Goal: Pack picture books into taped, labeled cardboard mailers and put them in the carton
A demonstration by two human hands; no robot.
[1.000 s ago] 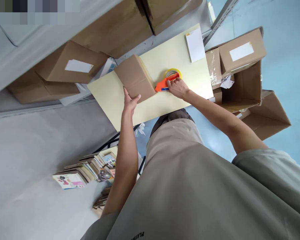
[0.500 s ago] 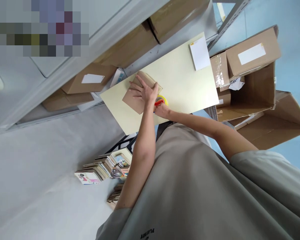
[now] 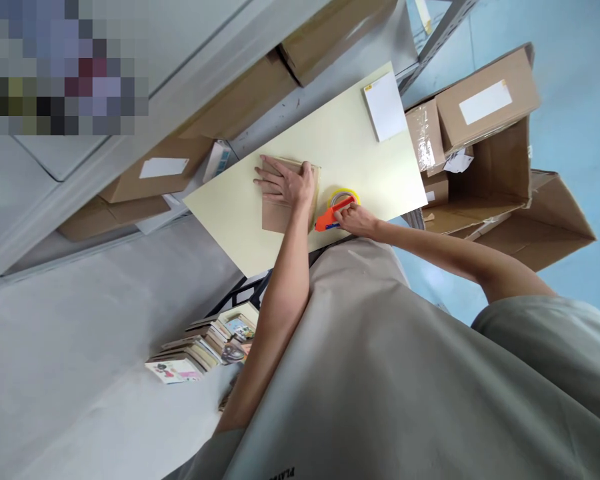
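Observation:
My left hand point(image 3: 293, 187) lies with fingers spread on a flat brown cardboard package point(image 3: 274, 219), pressing it against a pale yellow tabletop point(image 3: 225, 220). Wrapped round an orange tape dispenser point(image 3: 326, 220) is my right hand point(image 3: 357, 219). A yellow-rimmed roll of tape sits in the dispenser, just to the right of the package. The dispenser's front end is close to the package's right edge; whether tape runs between them I cannot tell.
A stack of white paper point(image 3: 385, 107) lies at the table's far right corner. Open cardboard boxes point(image 3: 487, 100) stand to the right. More boxes point(image 3: 153, 167) fill a shelf behind the table. Several books point(image 3: 200, 353) are piled at lower left.
My right hand has moved the tape dispenser rightward, away from my left forearm. The package has turned slightly under my left hand, which stays on it. The whole view has shifted a little.

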